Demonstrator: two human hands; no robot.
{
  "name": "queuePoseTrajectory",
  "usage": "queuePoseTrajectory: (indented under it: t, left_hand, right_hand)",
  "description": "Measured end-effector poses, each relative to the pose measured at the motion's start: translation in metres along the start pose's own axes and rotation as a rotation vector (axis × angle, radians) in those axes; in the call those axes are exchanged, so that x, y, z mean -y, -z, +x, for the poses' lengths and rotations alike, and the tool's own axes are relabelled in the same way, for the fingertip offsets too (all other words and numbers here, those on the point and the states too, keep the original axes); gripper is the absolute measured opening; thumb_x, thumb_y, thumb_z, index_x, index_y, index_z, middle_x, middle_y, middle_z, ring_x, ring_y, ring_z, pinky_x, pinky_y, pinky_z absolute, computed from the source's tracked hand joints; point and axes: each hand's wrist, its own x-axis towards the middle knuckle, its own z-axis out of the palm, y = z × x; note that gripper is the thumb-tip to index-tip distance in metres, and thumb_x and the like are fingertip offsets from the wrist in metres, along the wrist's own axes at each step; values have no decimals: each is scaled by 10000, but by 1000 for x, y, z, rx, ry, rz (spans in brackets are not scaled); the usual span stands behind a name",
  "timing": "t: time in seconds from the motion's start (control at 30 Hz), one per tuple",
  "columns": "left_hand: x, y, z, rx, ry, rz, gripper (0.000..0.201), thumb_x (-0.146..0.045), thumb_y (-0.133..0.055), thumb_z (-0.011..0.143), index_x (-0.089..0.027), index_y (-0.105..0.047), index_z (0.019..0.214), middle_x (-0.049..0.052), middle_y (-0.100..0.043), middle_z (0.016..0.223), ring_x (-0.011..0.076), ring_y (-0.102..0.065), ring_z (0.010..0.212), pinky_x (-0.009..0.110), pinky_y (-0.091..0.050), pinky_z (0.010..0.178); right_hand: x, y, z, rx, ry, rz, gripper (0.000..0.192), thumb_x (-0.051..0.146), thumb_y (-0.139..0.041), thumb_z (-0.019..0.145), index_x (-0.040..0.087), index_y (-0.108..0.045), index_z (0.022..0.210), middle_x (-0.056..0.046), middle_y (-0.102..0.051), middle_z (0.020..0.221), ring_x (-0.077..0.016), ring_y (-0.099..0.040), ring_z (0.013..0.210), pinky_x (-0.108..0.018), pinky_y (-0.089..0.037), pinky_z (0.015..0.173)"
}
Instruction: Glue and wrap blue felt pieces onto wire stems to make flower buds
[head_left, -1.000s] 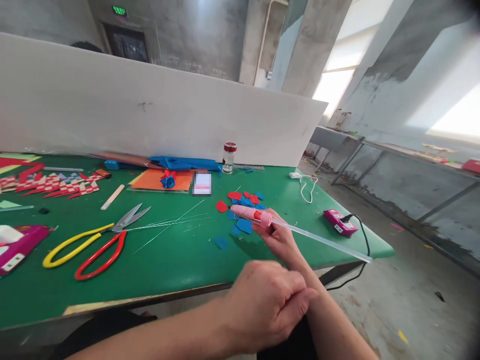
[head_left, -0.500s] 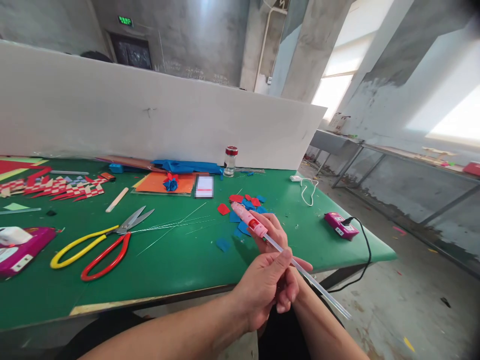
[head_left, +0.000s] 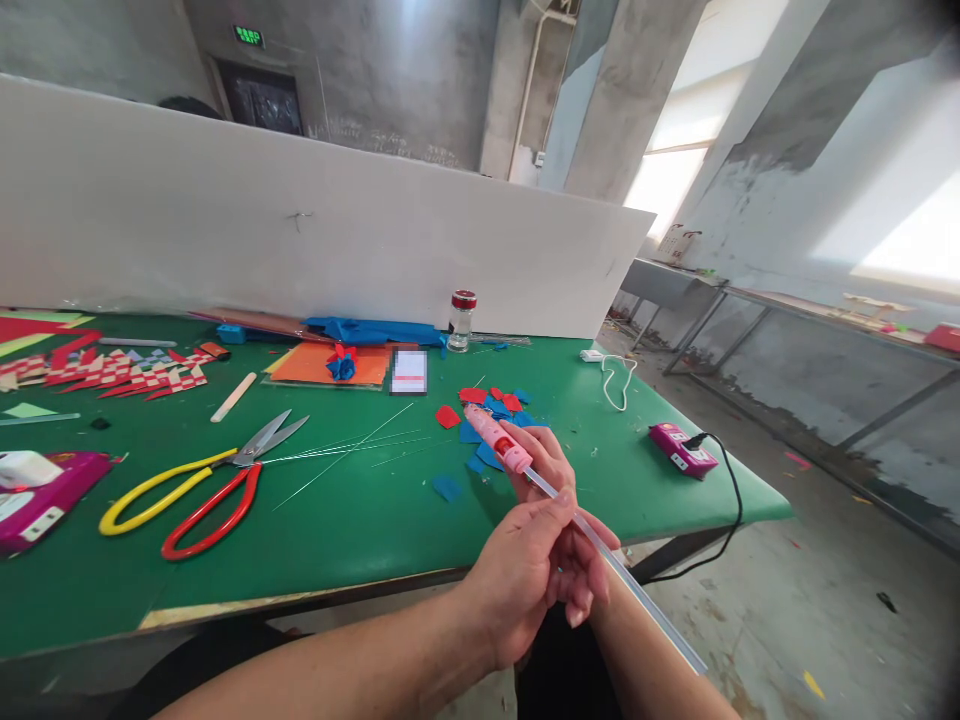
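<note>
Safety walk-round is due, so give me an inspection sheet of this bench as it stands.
Surface: green table, front edge worn, white partition board along the back.
Job's things: pink glue pen with a clear glue stick in its rear end.
Clutter: yellow and red scissors, thin wires, red and blue paper pieces, orange sheet, small bottle, woven paper strips.
Hands: right hand grips the glue pen; left hand pinches the glue stick.
Cables: black cable runs from a magenta box over the edge; white cable coiled.
Surroundings: concrete walls, grey side bench, littered floor.
</note>
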Motion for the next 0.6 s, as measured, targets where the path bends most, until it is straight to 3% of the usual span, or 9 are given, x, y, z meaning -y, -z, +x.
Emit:
queuePoseTrajectory:
  t: [0.1, 0.23, 0.33, 0.6]
  left_hand:
    - [0, 4, -1, 27, 36, 11, 602, -658, -498, 855, -86, -672, 778, 46, -598, 511, 85, -444, 352, 192, -350, 343]
    - [-1, 9, -2, 76, 69, 42, 652, -672, -524, 840, -75, -658, 1064, 27, -615, 551, 85, -443, 369, 188, -378, 343]
    - [-3, 10, -1, 67, 50, 28, 656, -662, -564, 823, -94, -621, 1146, 16, -616, 561, 87, -447, 377, 180, -385, 338]
    - [-7, 6, 2, -64, -55, -47, 547, -657, -521, 849, -127, -636, 778, 14, -565, 484, 85, -430, 351, 181, -376, 325]
  right_hand:
    - [-1, 2, 0, -19, -13, 46, 368, 279, -515, 902, 253, -607, 1258, -66, -619, 1037, -219, -655, 849, -308, -544, 728]
    - [1, 6, 1, -29, -21, 47, 363, 317, -520, 904, 257, -618, 1248, -69, -611, 1044, -224, -650, 881, -308, -540, 732]
    - [3, 6, 1, -24, -49, 46, 344, 318, -517, 924, 247, -622, 1244, -88, -609, 1050, -221, -644, 891, -305, -533, 735]
    - [-2, 0, -3, -38, 14, 72, 347, 289, -521, 926, 276, -610, 1261, -67, -617, 1076, -196, -649, 906, -296, -551, 729]
